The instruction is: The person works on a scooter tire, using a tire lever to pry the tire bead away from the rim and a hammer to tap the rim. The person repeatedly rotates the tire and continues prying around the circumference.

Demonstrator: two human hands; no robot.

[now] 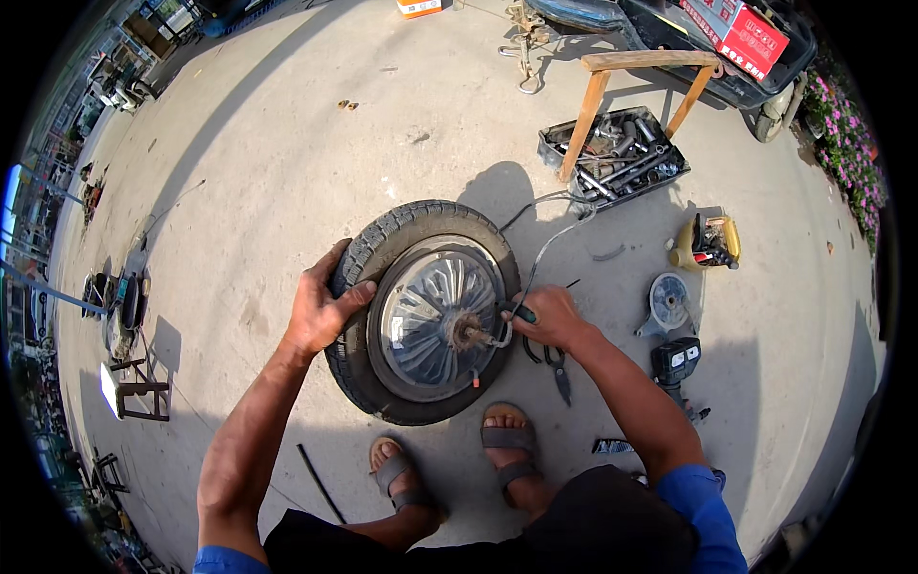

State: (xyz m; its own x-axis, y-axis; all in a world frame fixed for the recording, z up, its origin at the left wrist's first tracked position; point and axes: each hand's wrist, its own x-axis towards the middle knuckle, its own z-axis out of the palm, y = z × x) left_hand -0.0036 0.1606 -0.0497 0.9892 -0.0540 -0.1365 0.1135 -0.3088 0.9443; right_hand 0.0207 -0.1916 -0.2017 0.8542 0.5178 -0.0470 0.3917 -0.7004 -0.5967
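Note:
A hub-motor wheel [435, 316] with a black treaded tyre [387, 407] stands tilted on the ground before my feet. My left hand [325, 306] grips the tyre's left side, thumb over the sidewall and fingers behind. Right of the axle [469, 330], my right hand [547, 318] is closed on a dark-handled tool [518, 312]; its working end is hard to make out. A grey cable [547, 247] loops from the axle area up towards the toolbox. Just below my right hand, a pair of pliers [560, 378] lies on the concrete.
A wooden-handled toolbox [631, 191] full of sockets and wrenches sits at the upper right. Nearby are a cut yellow container [683, 251] of tools, a round metal cover [668, 301] and a black power tool [675, 362]. A small stool [143, 392] stands left.

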